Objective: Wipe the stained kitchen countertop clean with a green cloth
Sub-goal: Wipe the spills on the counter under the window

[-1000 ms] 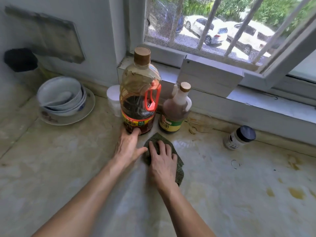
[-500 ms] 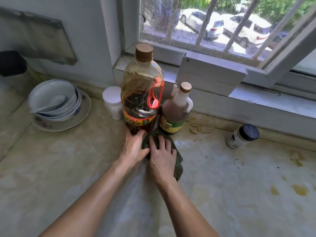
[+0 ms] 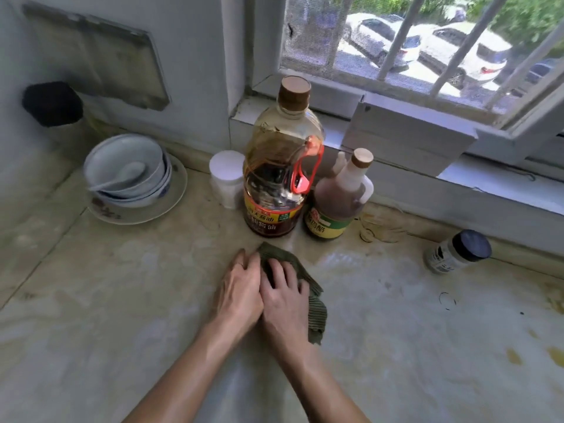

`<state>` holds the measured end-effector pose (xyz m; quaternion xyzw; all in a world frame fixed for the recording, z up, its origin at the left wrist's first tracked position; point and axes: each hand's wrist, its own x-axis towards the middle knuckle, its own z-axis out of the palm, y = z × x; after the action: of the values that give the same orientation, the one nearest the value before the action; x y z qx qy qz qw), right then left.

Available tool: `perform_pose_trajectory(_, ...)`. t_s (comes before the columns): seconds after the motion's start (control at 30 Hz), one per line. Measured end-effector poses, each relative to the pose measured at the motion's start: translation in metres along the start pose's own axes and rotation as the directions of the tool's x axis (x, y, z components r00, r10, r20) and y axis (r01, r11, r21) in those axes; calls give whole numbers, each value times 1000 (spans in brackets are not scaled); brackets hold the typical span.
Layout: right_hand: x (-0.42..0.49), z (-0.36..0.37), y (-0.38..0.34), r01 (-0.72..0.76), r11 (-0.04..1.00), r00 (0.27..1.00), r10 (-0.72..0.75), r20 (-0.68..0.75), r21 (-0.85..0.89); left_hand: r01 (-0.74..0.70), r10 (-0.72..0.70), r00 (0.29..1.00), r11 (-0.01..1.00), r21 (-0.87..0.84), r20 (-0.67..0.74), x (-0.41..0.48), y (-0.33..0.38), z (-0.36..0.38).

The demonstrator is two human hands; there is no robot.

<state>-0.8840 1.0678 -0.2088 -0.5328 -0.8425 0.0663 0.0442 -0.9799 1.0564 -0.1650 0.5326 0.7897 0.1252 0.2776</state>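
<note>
Your right hand (image 3: 283, 300), fingers spread, presses the ribbed dark-green cloth (image 3: 317, 317) onto the stained beige stone surface (image 3: 122, 300); left hand (image 3: 238, 290) flat alongside, touching it.

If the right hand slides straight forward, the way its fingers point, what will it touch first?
Most likely the base of the large bottle, which stands just beyond the green cloth under the right hand. The gap looks small, though depth is unclear.
</note>
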Motion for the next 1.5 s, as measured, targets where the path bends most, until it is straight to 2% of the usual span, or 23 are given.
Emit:
perform_pose_trajectory(0.2, 51, 2, -48, 137, 985, 986, -145, 80, 100, 60, -75, 975, 995, -77, -210, -14, -42, -24)
perform_pose_trajectory(0.43, 106, 3, -85, 154, 983, 958, -174, 228, 102, 86, -96, 977, 994, -63, -192, -24, -68, -37)
perform_pose_trajectory(0.63, 56, 3, -58, 249, 962, 956, -263, 132, 113, 85, -81, 988, 996, 25, -131, -24, -59, -27)
perform_pose_trajectory(0.73, 26, 1, -17, 108, 992, 990, -113, 87, 64, -39, 46, 996, 996, 86, -75, -31, -38, -10)
perform_pose_trajectory(0.83, 5, -6, 33, -82, 997, 995, 81, 61, 13, -177, 176, 984, 977, 122, 16, -34, -20, 5)
perform_pose_trajectory(0.97, -19, -22, 97, -330, 944, 942, 331, 49, -25, -226, 219, 974, 956, 190, 55, -35, -19, 5)
perform_pose_trajectory(1.07, -40, -24, 106, -432, 902, 901, 432, 50, -8, -233, 221, 972, 948, 216, 76, -38, -25, 1)
perform_pose_trajectory(1.17, -67, -16, 72, -374, 927, 926, 373, 49, 9, -244, 228, 969, 941, 236, 93, -41, -26, 2)
perform_pose_trajectory(1.27, -100, -9, 28, -205, 977, 976, 199, 84, 65, -246, 225, 968, 941, 234, 116, -43, -21, 8)
perform_pose_trajectory(1.37, -145, -3, 18, -19, 998, 994, 13, 109, 57, -259, 241, 964, 943, 209, 109, -52, -14, 16)
perform_pose_trajectory(1.43, -171, -5, 37, 0, 999, 996, -3, 93, 43, -277, 260, 960, 939, 206, 104, -59, -12, 21)
perform_pose_trajectory(1.5, -182, -9, 58, -65, 998, 996, 64, 67, 16, -291, 273, 956, 934, 208, 110, -64, -13, 24)
